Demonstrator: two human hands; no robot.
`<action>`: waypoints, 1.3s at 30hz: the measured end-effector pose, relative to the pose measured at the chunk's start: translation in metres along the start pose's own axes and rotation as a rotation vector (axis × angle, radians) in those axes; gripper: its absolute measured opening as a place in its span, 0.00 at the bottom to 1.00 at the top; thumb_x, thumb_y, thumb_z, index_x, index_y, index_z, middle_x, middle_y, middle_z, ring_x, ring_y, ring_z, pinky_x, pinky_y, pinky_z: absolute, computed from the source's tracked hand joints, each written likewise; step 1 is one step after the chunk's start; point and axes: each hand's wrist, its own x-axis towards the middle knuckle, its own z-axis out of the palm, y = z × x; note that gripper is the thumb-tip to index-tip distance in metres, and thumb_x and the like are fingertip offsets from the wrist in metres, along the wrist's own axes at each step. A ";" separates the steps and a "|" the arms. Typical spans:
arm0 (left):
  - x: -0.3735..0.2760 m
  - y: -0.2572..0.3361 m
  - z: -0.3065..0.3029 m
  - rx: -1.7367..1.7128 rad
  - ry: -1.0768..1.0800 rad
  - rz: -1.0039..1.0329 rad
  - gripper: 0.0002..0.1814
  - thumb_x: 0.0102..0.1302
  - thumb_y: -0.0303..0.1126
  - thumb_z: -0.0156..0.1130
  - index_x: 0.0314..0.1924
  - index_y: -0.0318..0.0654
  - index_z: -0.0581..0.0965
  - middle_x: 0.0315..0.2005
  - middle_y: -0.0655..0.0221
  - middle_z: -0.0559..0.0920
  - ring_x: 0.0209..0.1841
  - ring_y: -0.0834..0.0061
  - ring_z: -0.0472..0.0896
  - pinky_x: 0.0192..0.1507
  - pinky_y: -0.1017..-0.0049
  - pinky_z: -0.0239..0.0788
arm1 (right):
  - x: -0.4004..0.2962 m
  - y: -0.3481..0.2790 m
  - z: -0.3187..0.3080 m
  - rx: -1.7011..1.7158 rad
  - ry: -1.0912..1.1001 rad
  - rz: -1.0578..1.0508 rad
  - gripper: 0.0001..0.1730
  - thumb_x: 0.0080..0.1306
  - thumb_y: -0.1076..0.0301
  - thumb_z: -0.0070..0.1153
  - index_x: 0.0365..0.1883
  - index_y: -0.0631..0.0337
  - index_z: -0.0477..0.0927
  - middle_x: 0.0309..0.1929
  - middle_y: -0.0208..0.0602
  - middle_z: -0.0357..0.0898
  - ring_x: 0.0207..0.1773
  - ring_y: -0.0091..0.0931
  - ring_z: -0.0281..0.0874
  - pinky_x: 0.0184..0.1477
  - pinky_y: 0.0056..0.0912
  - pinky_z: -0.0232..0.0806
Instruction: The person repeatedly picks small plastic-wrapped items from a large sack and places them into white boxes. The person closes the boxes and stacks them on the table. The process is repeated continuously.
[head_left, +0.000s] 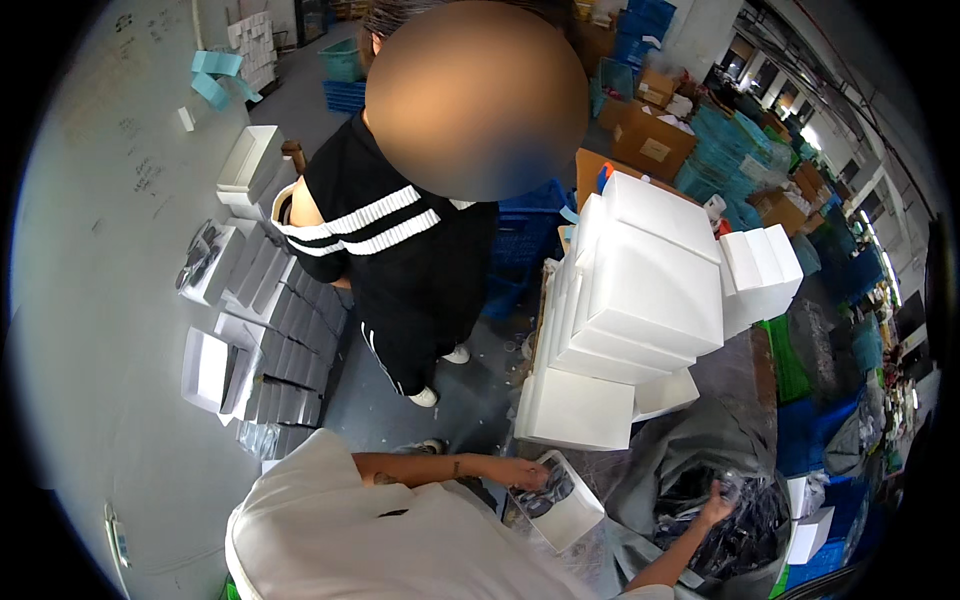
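Note:
My left hand (521, 474) reaches into one end of an open white cardboard box (577, 517) on the table, over dark items in clear plastic wrapping (553, 487). Its fingers are partly hidden, and whether they grip an item is unclear. My right hand (718, 504) is at the mouth of a large grey sack (637, 480) filled with dark items in clear plastic (742, 536). Its fingers are at a piece of shiny clear plastic; I cannot tell how firmly they hold it.
White boxes (652, 292) are stacked high beyond the open box. A person in black clothes (442, 277) stands across the aisle, beside more stacked boxes (289, 360) along the wall. Blue crates (525, 232) stand behind that person. Small white boxes (810, 534) lie right of the sack.

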 end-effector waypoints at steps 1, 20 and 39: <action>-0.008 0.005 -0.005 -0.070 -0.047 -0.052 0.37 0.74 0.59 0.46 0.71 0.40 0.61 0.57 0.55 0.78 0.56 0.68 0.77 0.58 0.67 0.67 | -0.002 -0.026 -0.006 0.022 0.106 -0.094 0.25 0.56 0.70 0.72 0.50 0.68 0.78 0.47 0.39 0.82 0.45 0.30 0.77 0.50 0.34 0.69; -0.169 0.109 -0.029 -0.813 0.074 -0.253 0.42 0.68 0.63 0.52 0.73 0.45 0.59 0.70 0.75 0.59 0.70 0.75 0.57 0.71 0.73 0.47 | -0.305 -0.389 0.199 0.051 -1.526 -0.486 0.39 0.42 0.85 0.60 0.58 0.57 0.74 0.64 0.42 0.62 0.66 0.46 0.61 0.70 0.47 0.55; -0.178 -0.043 -0.038 -0.513 0.016 0.165 0.34 0.70 0.36 0.61 0.71 0.37 0.60 0.68 0.63 0.63 0.71 0.73 0.60 0.73 0.69 0.52 | -0.360 -0.417 0.218 0.124 -1.456 -0.828 0.26 0.46 0.78 0.62 0.48 0.57 0.79 0.55 0.37 0.76 0.59 0.37 0.74 0.62 0.39 0.67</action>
